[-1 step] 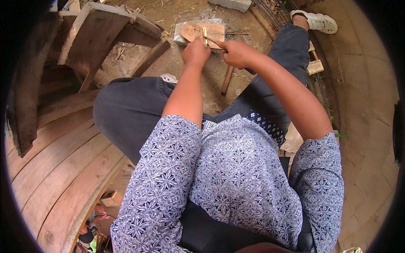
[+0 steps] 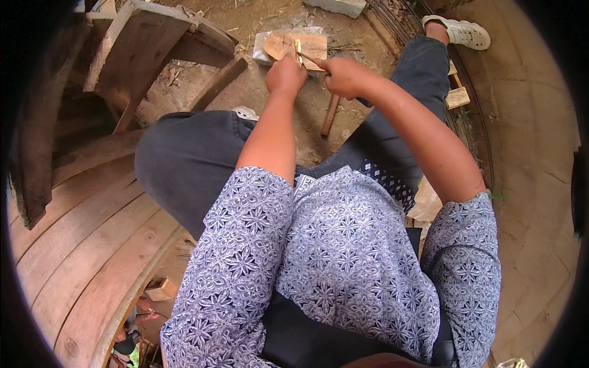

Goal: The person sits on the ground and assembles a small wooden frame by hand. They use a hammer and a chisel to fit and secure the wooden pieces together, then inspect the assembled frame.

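Observation:
A piece of wood with a rounded end [image 2: 278, 46] lies against a flat wooden block [image 2: 315, 44] on a pale stone slab [image 2: 261, 56]. My left hand [image 2: 286, 75] is closed at its near edge, pressing it down; the fingertips are partly hidden. In my right hand [image 2: 345, 77] is a slim brown hand tool [image 2: 311, 60], its tip reaching left to a bright, freshly cut strip [image 2: 298, 46]. Whether it is a chisel or a knife I cannot tell. Below that hand a wooden handle [image 2: 331, 115] slants toward the ground, its upper end hidden.
Rough planks [image 2: 132, 52] stand at the left, above a curved run of boards [image 2: 92, 239]. Small wood offcuts [image 2: 458, 97] lie beyond my right leg, near long thin rods [image 2: 392, 27]. Another grey block [image 2: 336, 6] sits at the far edge. Another person's arm [image 2: 144, 316] shows at lower left.

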`<state>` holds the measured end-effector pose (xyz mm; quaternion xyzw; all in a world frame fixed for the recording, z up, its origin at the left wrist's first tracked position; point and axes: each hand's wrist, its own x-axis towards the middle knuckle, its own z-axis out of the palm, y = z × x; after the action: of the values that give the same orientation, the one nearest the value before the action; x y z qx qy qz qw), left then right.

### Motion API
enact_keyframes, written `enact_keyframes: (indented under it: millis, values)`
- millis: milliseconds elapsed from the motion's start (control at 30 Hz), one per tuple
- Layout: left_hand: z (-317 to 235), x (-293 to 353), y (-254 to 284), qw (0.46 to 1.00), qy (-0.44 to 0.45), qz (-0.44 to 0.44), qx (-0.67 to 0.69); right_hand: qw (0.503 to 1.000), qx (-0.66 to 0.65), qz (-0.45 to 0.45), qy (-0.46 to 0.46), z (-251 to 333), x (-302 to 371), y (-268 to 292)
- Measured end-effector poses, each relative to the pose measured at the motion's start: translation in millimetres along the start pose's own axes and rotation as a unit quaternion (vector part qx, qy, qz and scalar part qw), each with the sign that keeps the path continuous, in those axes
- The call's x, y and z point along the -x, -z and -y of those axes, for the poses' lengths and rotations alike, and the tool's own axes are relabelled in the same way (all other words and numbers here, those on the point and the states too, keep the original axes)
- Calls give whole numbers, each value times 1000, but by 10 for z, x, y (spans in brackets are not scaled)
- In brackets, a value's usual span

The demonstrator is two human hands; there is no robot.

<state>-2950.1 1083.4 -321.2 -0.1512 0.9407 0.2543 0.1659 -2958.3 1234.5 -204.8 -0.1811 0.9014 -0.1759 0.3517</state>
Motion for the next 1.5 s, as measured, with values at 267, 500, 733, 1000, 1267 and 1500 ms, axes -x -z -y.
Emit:
enact_keyframes:
  millis: [267, 500, 733, 1000, 1267, 1500]
  values:
    - [-82, -16, -12, 999, 19, 6, 26, 995, 64, 55, -47, 161, -65, 142]
    - [-114, -41, -38, 1000, 14, 1, 27, 991, 79, 70, -87, 207, -168, 194]
    - [-147, -10, -18, 999, 13, 6, 31, 994, 59, 28, -89, 124, -494, 107]
    - [-148, 32, -16, 998, 20, -8, 54, 997, 18, 60, -53, -56, -333, 284]
    - [-139, 20, -30, 999, 15, -10, 42, 992, 80, 86, -48, 72, -128, 373]
    - [-139, 37, -54, 999, 9, -16, 47, 992, 67, 48, -95, 197, -290, 287]
